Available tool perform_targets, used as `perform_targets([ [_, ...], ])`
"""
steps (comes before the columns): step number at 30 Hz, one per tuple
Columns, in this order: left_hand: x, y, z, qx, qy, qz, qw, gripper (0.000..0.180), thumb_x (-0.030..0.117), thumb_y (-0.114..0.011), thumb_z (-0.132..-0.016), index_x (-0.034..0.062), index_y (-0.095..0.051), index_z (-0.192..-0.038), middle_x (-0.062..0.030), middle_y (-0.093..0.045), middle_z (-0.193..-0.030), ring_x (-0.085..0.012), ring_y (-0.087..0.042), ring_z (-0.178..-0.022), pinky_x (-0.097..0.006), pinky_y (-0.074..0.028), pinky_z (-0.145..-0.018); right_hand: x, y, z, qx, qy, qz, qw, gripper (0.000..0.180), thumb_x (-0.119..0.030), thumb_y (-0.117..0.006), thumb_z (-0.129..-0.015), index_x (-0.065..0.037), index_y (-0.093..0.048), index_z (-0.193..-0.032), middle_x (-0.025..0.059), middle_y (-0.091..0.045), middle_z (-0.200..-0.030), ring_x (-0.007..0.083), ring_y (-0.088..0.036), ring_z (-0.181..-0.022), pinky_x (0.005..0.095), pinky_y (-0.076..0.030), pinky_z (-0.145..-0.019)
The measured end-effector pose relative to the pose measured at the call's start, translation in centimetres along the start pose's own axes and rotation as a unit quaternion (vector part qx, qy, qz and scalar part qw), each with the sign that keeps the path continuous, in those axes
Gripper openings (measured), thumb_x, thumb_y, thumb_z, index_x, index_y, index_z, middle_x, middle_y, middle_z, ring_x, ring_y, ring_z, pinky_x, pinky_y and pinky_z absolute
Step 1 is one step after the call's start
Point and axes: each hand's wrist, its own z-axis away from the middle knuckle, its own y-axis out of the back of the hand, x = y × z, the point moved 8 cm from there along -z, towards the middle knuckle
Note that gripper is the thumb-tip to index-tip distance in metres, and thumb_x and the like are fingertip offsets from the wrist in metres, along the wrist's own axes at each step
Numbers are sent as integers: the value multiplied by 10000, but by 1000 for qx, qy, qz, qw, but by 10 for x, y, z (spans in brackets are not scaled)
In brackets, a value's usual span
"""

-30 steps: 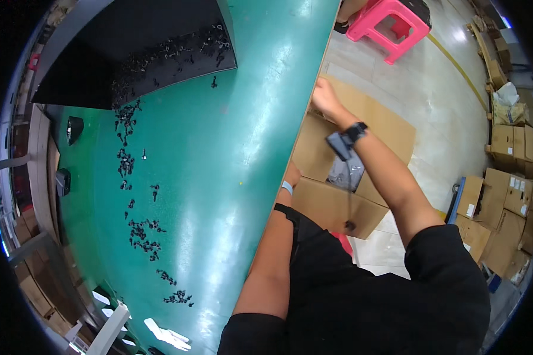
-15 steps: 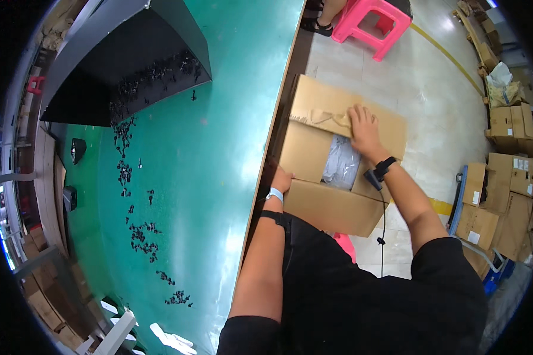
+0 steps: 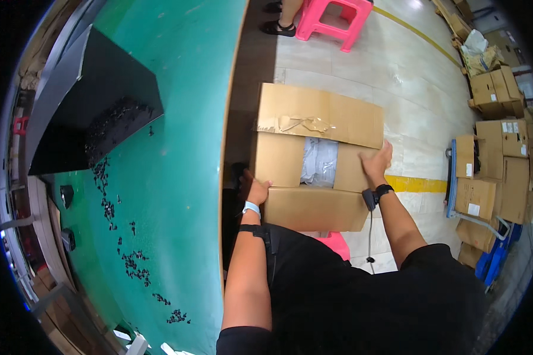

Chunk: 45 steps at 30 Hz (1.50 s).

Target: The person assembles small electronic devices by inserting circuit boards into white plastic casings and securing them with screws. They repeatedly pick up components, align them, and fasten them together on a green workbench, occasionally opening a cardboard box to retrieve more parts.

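Pale floor tiles (image 3: 343, 74) are spreading beyond a green table (image 3: 186, 195), with a pink stool (image 3: 307, 23) standing near the top of the view and stacked cartons (image 3: 506, 139) filling the right. On the table, a black bin (image 3: 121, 71) is leaning toward the surface's far left corner, and small black parts (image 3: 138, 273) are trailing from its mouth down toward the near edge. Just past the surface's right edge, a cardboard box (image 3: 314, 207) is sitting in front of the person; what is bearing its weight is not showing. Its side flaps are lying inward, and clear plastic wrapping (image 3: 320, 161) is showing in the gap between them. The left hand (image 3: 256, 188) is holding the box's left edge, thumb on top and fingers outside; the right hand (image 3: 379, 161) is bracketing the right edge likewise. How firmly either is pressing, the view is not telling. For a steady hold, keeping both palms level on opposite walls seems wise, since the flaps are probably bending easily; torn tape (image 3: 305, 124) on the far flap and the cable (image 3: 371, 236) hanging at the right wrist are needing clearance.
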Motion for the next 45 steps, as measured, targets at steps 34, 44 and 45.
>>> perform_targets([
  [34,-31,6,-22,67,21,-30,997,1082,333,-822,-769,-29,-135,-1522,-355,-364,-1463,-487,-420,-1339,-505,-366,-1122,-8,-14,-87,-365,287,99,880,217,-207,-681,-767,-45,-653,-909,210,-679,-888,398,-647,-786,477,-535,-757],
  [44,135,100,104,148,-181,-171,957,545,215,-714,-774,11,-578,-1261,-208,-563,-1248,-412,-514,-1215,-495,-418,-1009,-137,21,-49,-16,293,-168,941,377,-195,-657,-888,-9,-574,-1204,203,-599,-1126,387,-555,-1066,470,-452,-938],
  [45,153,94,114,143,-244,-210,936,510,218,-705,-788,28,-592,-1248,-193,-562,-1264,-400,-493,-1238,-503,-397,-1023,-157,29,-74,22,321,-169,932,383,-230,-659,-901,-10,-577,-1203,199,-596,-1129,384,-542,-1087,466,-440,-952],
])
